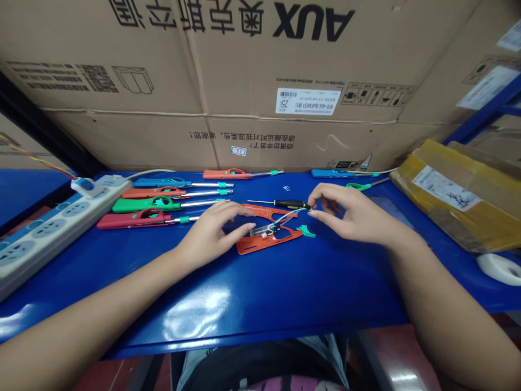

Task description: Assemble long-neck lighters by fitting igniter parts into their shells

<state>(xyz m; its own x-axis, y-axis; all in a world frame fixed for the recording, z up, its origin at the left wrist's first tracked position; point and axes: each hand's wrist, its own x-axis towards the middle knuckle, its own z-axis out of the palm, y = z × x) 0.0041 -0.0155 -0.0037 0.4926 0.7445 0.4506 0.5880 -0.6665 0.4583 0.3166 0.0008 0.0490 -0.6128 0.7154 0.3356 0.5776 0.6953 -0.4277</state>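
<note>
An opened orange lighter shell (264, 241) lies on the blue table (244, 293), its other half (266, 212) just behind it, with wires and a small metal part between them. My left hand (214, 231) rests flat on the shell's left end, fingers stretched out. My right hand (350, 214) hovers to the right with thumb and fingers pinched near the wire's end; what they hold is too small to name. A black-handled screwdriver (285, 204) lies behind the shell. A green trigger piece (306, 232) lies beside it.
Several long lighters (154, 204) in blue, orange, green and red lie in a row at the left, others (236, 174) (337, 174) at the back. A white power strip (52, 228) sits far left. Cardboard boxes (244, 81) wall the back; a taped parcel (459, 195) and tape roll (500, 267) sit right.
</note>
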